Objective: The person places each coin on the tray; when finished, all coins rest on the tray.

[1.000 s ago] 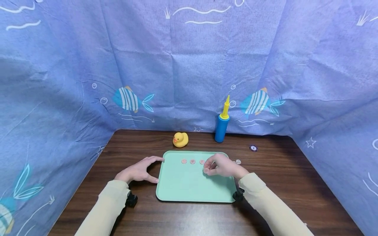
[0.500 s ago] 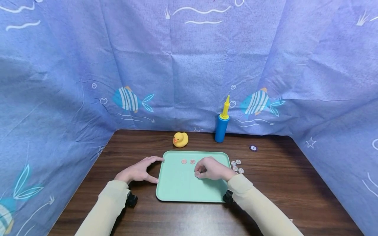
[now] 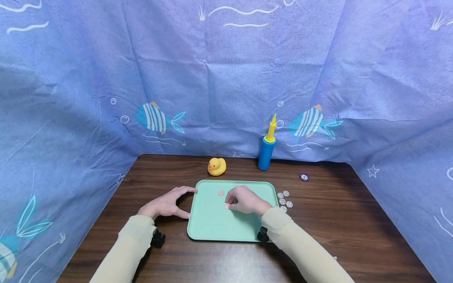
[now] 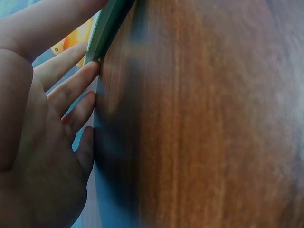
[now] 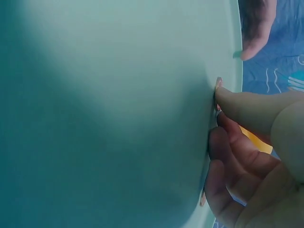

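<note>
My left hand (image 3: 168, 203) spreads along the left edge of the pale green tray (image 3: 212, 230), thumb and fingers straight, with fingertips at the rim. Over the tray's middle, my right hand (image 3: 244, 200) pinches a small coin (image 3: 227, 205) between thumb and bent fingers, low near the surface. One copper coin (image 3: 221, 192) lies flat on the tray to the upper left of that hand. In the right wrist view the thumb partly hides a coppery coin edge (image 5: 219, 81), and another coin edge (image 5: 203, 198) shows beyond the fingers. The hand covers part of the tray in the head view.
Several silver coins (image 3: 282, 201) lie on the wooden table right of the tray. Farther back are a rubber duck (image 3: 217, 167), a blue and yellow hand pump (image 3: 267, 151) and a dark poker chip (image 3: 304, 177). A blue fish-print cloth (image 3: 230, 86) hangs behind.
My right hand has moved left across the tray, now with a coin showing at its fingertips, and hides more of the copper coin row. More silver coins beside the tray are uncovered. The left hand stays.
</note>
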The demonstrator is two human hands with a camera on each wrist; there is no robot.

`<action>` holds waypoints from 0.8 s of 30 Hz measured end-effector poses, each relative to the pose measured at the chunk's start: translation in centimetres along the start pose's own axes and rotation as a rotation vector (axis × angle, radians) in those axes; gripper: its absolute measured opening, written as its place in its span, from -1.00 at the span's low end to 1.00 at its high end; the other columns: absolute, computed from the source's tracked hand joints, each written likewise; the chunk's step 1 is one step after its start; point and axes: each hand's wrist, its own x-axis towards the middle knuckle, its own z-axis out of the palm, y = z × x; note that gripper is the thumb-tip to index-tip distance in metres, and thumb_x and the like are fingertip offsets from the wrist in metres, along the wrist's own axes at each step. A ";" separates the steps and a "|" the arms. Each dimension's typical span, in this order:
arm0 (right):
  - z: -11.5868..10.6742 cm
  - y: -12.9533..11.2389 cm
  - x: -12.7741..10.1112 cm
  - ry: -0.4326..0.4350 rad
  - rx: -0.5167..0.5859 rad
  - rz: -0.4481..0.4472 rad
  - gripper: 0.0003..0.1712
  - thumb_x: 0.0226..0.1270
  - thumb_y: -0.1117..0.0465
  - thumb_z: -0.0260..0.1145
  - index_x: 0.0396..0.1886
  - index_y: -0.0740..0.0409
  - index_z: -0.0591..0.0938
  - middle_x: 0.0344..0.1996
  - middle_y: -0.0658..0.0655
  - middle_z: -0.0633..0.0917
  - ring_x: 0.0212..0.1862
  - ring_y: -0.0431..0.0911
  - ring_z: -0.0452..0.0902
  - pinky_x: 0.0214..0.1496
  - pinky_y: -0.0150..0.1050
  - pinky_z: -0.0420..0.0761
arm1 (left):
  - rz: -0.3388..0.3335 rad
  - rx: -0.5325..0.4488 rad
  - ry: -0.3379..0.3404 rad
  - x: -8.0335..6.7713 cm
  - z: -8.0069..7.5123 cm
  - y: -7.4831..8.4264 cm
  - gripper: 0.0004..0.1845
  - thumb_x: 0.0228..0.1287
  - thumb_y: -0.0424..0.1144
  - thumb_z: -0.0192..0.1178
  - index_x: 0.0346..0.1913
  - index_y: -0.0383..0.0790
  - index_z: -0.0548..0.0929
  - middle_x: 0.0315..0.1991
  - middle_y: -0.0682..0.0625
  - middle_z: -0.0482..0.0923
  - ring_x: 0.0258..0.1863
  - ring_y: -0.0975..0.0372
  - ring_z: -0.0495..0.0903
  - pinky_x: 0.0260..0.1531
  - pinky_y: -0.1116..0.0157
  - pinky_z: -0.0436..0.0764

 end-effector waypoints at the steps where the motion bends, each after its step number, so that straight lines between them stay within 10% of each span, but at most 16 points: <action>1: 0.1 0.0 0.1 0.004 -0.002 0.007 -0.95 0.35 0.27 0.54 -0.23 0.06 0.83 -0.35 -0.10 0.79 -0.25 -0.27 0.66 -0.10 -0.29 0.66 | 0.002 0.001 -0.001 0.0 0.0 0.0 -0.02 0.12 0.11 0.60 0.58 0.06 0.37 0.60 -0.06 0.23 0.62 -0.11 0.07 0.46 -0.27 0.20; 24: 1.0 -1.7 2.0 0.125 -0.057 0.116 -0.77 0.36 0.17 0.55 -0.53 -0.04 0.78 -0.44 -0.15 0.75 -0.35 -0.31 0.59 -0.25 -0.31 0.60 | 0.005 -0.019 0.003 -0.1 0.1 -0.1 -0.02 0.12 0.09 0.60 0.58 0.04 0.37 0.59 -0.06 0.25 0.61 -0.10 0.10 0.45 -0.26 0.23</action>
